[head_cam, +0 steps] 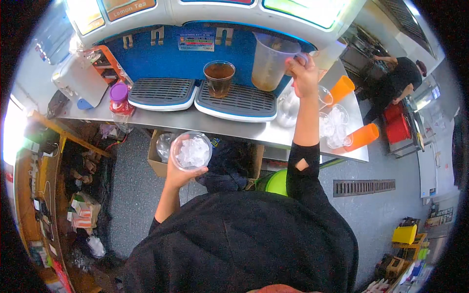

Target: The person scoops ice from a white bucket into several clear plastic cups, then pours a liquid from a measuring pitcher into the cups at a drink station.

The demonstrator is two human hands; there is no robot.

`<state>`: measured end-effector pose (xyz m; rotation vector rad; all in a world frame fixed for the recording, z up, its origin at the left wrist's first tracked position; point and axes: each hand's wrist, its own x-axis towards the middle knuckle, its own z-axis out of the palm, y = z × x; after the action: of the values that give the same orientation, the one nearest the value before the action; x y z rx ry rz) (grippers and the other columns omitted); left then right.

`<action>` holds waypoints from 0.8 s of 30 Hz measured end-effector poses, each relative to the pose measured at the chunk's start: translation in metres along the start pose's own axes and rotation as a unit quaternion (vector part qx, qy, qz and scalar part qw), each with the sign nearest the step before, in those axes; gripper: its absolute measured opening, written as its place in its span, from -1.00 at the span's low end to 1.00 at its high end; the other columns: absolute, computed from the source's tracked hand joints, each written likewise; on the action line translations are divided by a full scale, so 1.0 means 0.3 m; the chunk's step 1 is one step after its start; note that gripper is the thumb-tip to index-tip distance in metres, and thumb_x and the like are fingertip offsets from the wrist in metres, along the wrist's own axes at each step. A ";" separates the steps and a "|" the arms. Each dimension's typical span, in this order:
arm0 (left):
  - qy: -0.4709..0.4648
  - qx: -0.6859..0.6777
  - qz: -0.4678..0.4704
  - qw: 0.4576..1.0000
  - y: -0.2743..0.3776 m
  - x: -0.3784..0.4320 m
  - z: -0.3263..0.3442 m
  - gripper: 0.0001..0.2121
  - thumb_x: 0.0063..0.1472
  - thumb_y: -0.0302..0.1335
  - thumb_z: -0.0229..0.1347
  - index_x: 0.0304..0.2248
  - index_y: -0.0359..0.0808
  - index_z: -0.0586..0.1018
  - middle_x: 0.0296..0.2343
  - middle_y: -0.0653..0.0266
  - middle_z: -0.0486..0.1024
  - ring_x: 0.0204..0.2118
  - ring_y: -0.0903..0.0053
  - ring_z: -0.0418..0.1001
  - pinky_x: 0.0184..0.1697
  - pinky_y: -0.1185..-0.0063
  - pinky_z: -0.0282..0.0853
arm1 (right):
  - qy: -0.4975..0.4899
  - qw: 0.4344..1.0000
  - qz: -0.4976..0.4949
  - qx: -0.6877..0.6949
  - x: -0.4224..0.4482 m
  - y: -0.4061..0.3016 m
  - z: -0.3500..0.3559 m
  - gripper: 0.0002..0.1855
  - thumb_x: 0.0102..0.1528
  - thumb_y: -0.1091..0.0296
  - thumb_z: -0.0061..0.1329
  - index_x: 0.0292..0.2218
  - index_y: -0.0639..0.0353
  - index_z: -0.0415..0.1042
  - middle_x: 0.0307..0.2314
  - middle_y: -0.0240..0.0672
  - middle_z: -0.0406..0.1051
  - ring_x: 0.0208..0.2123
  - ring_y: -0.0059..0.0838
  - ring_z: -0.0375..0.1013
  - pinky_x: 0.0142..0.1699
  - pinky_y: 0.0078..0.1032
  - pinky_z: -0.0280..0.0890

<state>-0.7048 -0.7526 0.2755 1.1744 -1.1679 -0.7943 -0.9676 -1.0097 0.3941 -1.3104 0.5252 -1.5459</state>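
Observation:
My left hand (180,175) holds a clear plastic cup of ice (192,151) in front of the metal counter's edge. My right hand (305,75) grips the handle of a translucent plastic pitcher (273,60), which has some brown liquid at its bottom, at the right end of the drip trays. Between the hands, a clear cup of brown drink (219,78) stands on the right drip tray (249,102). The left drip tray (163,93) bears nothing.
Right of my forearm, orange cups (362,137) and clear cups with ice (337,124) lie on the counter (234,128). A purple-lidded container (119,97) stands left of the trays. Below is an open cardboard box (155,159). Another person (399,80) works at the far right.

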 end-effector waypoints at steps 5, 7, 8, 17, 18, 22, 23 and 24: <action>-0.001 0.027 0.012 1.000 0.022 0.004 0.003 -0.15 -0.51 -0.37 0.36 -0.11 -0.35 0.23 -0.18 0.25 0.22 -0.09 0.48 0.16 0.02 0.53 -0.02 | -0.013 1.000 -0.006 0.005 -0.017 -0.032 0.028 -0.63 -0.25 0.48 0.15 -0.39 0.28 0.27 -0.49 -0.39 0.33 -0.44 -0.61 0.30 -0.29 -0.66 0.20; 0.000 0.015 0.013 1.000 0.016 0.007 0.005 -0.15 -0.52 -0.37 0.36 -0.11 -0.34 0.23 -0.19 0.25 0.23 -0.09 0.48 0.16 0.01 0.53 -0.01 | -0.015 1.000 -0.010 0.002 -0.015 -0.028 0.023 -0.63 -0.25 0.48 0.15 -0.39 0.29 0.27 -0.49 -0.39 0.33 -0.44 -0.60 0.30 -0.29 -0.65 0.21; 0.001 0.010 0.013 1.000 0.014 0.008 0.006 -0.15 -0.52 -0.36 0.36 -0.11 -0.34 0.23 -0.19 0.25 0.23 -0.09 0.48 0.16 0.01 0.53 -0.01 | -0.015 1.000 -0.010 -0.001 -0.013 -0.023 0.019 -0.63 -0.25 0.48 0.15 -0.39 0.29 0.27 -0.50 -0.39 0.33 -0.44 -0.60 0.30 -0.29 -0.65 0.21; -0.002 0.010 0.023 1.000 -0.002 0.018 0.008 -0.15 -0.51 -0.37 0.36 -0.11 -0.35 0.22 -0.19 0.25 0.24 -0.10 0.48 0.18 -0.01 0.53 0.02 | -0.006 1.000 -0.001 -0.006 -0.011 -0.017 0.014 -0.65 -0.23 0.52 0.12 -0.36 0.27 0.26 -0.50 -0.41 0.31 -0.46 -0.61 0.31 -0.33 -0.67 0.23; -0.001 0.012 0.019 1.000 0.005 0.019 0.009 -0.14 -0.51 -0.37 0.36 -0.11 -0.36 0.22 -0.19 0.25 0.23 -0.10 0.48 0.18 -0.01 0.53 0.03 | -0.004 1.000 -0.008 0.002 -0.013 -0.021 0.021 -0.64 -0.26 0.47 0.16 -0.40 0.28 0.28 -0.52 -0.42 0.32 -0.48 -0.64 0.29 -0.34 -0.67 0.21; -0.005 0.013 0.019 1.000 0.023 0.022 0.014 -0.13 -0.52 -0.38 0.37 -0.10 -0.36 0.22 -0.18 0.25 0.23 -0.10 0.48 0.18 -0.03 0.53 0.05 | -0.018 1.000 0.000 -0.018 -0.013 -0.032 0.022 -0.74 -0.16 0.63 0.00 -0.46 0.15 0.18 -0.55 -0.47 0.21 -0.47 -0.59 0.31 -0.36 -0.66 0.24; -0.006 0.012 0.022 1.000 0.020 0.023 0.012 -0.13 -0.52 -0.38 0.37 -0.10 -0.36 0.21 -0.18 0.25 0.23 -0.10 0.49 0.18 -0.03 0.54 0.06 | -0.016 1.000 0.004 -0.013 -0.015 -0.040 0.031 -0.73 -0.16 0.63 -0.01 -0.48 0.13 0.16 -0.56 -0.48 0.20 -0.47 -0.60 0.31 -0.37 -0.67 0.23; -0.006 0.015 0.024 1.000 0.017 0.023 0.010 -0.13 -0.52 -0.38 0.37 -0.10 -0.36 0.21 -0.18 0.25 0.23 -0.09 0.49 0.18 -0.03 0.54 0.06 | -0.014 1.000 0.008 -0.009 -0.016 -0.043 0.037 -0.73 -0.16 0.64 -0.01 -0.50 0.12 0.14 -0.57 -0.48 0.19 -0.48 -0.60 0.30 -0.38 -0.67 0.22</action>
<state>-0.7063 -0.7586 0.2822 1.1637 -1.2174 -0.7489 -0.9631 -0.9972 0.4059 -1.3368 0.5312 -1.5110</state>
